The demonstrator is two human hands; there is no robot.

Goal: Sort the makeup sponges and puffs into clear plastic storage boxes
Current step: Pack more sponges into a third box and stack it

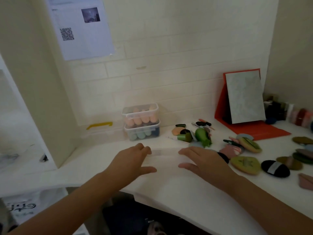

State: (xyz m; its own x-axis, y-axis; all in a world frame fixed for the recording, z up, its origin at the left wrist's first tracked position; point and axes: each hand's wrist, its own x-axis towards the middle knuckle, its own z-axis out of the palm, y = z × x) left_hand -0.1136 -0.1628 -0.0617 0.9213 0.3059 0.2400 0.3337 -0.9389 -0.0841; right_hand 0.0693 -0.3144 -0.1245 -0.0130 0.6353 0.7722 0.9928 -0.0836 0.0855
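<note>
Roughly partway, judging from the spread. Broad white table (pixel 169 187) under everything. At the back right, a mirror (pixel 245 97) propped on an orange stand. Back centre, against the wall, two lidded clear boxes stacked: upper box (pixel 140 109) packed with peach sponges (pixel 144 120), lower box (pixel 142 133) holding blue and pale green ones, so that much counted as sorted. To their left, another clear box with a yellow handle (pixel 100 125), contents too faint to tell. Nearer the front edge, left hand (pixel 133 160) and right hand (pixel 203 161), both loose, fingers nearly straight and thumbs spread, flanking a faint clear box or lid (pixel 163 157); too blurred to say whether touching it, nothing curled round it. Left to do: loose puffs (pixel 250 145) scattered over the right side of the table, among them a black puff (pixel 275 167), a flat green puff (pixel 245 164) and a green sponge (pixel 201 134), all lying outside any box.
</note>
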